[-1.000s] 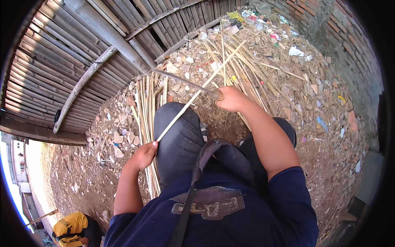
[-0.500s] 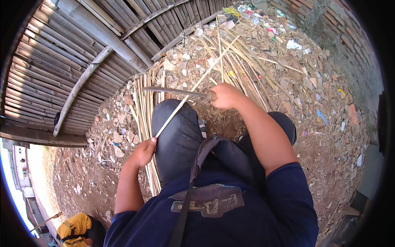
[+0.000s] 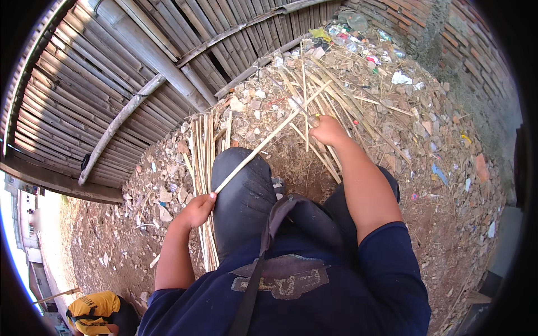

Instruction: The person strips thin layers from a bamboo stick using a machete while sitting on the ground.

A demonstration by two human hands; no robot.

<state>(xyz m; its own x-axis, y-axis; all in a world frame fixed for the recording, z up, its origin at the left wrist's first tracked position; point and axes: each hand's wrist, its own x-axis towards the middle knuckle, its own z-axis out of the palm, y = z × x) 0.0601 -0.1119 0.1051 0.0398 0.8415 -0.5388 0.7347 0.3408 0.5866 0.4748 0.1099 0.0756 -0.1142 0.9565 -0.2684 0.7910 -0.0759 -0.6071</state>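
My left hand (image 3: 199,210) is closed around the lower end of a pale bamboo strip (image 3: 258,150), beside my left knee. The strip slants up and away to the right, passing over that knee. In my right hand (image 3: 329,133) is the handle of a knife, its thin dark blade (image 3: 295,102) pointing up and to the left, crossing the strip near its far part. Whether the blade touches the strip I cannot tell. A bundle of bamboo strips (image 3: 200,147) lies along the outer side of my left leg.
More bamboo strips (image 3: 342,103) lie spread on the rubble ahead. A bamboo wall (image 3: 101,95) rises at the left, a brick wall (image 3: 448,39) at the far right. Litter (image 3: 358,42) is heaped at the back. Someone in a yellow top (image 3: 92,308) is at lower left.
My right hand has moved slightly forward and right, and the knife has swung from pointing left over my knee to pointing up and left. My left hand keeps hold of the strip.
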